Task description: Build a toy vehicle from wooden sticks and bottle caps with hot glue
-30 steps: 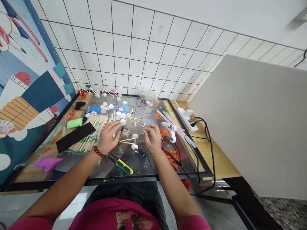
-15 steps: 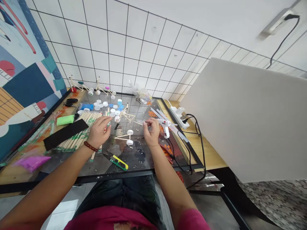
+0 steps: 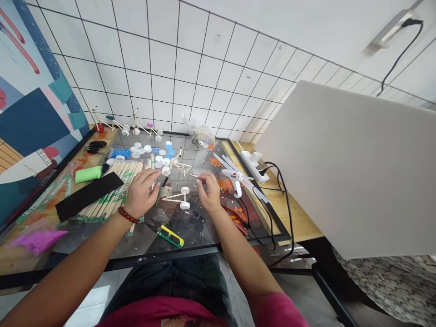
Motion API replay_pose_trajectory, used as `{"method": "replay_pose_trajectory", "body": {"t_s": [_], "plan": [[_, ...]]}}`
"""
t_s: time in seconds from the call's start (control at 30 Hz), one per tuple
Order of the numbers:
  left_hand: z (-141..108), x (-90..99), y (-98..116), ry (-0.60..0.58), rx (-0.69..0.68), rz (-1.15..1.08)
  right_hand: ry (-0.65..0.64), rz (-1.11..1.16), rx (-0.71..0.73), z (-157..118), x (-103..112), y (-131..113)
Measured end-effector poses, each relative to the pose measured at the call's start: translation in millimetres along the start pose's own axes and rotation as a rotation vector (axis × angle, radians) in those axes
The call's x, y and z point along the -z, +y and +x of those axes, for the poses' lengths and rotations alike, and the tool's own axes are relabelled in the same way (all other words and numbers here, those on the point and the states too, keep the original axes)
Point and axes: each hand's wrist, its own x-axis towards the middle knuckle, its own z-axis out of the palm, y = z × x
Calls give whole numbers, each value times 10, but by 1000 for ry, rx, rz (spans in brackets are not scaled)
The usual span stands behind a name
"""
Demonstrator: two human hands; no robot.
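Observation:
My left hand (image 3: 140, 194) hovers over the right side of a pile of wooden sticks (image 3: 111, 193), fingers stretched and thumb apart, holding nothing visible. My right hand (image 3: 209, 192) is curled, thumb and forefinger close together; what lies between them is hidden. At its fingertips a short wooden stick (image 3: 193, 175) shows. Between the hands sits a stick frame with two white wheels (image 3: 185, 205). Just beyond it stands another stick frame (image 3: 180, 168) with a white cap wheel (image 3: 165, 170). Yellow-green thread snips (image 3: 170, 236) lie close to the table's front edge.
A white glue gun (image 3: 233, 180) rests right of my right hand, near glue sticks (image 3: 250, 186), red-handled pliers (image 3: 236, 213) and a power strip (image 3: 254, 165). Bottle caps (image 3: 138, 150), a black strip (image 3: 89, 196), green clay (image 3: 88, 174) and a purple packet (image 3: 39, 238) are leftward.
My right hand has moved left, away from the glue gun and closer to the short stick. The left hand has shifted only slightly. The view has turned a little.

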Motion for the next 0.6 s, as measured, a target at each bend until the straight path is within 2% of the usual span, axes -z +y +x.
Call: {"method": "replay_pose_trajectory", "body": {"t_s": [0.27, 0.43, 0.6], "plan": [[-15, -5, 52, -47, 21, -5, -66, -46, 8, -25, 3, 26], [-28, -11, 20, -16, 16, 12, -70, -56, 18, -31, 5, 27], [-41, -17, 11, -47, 15, 69, -71, -69, 31, -40, 8, 22]]}}
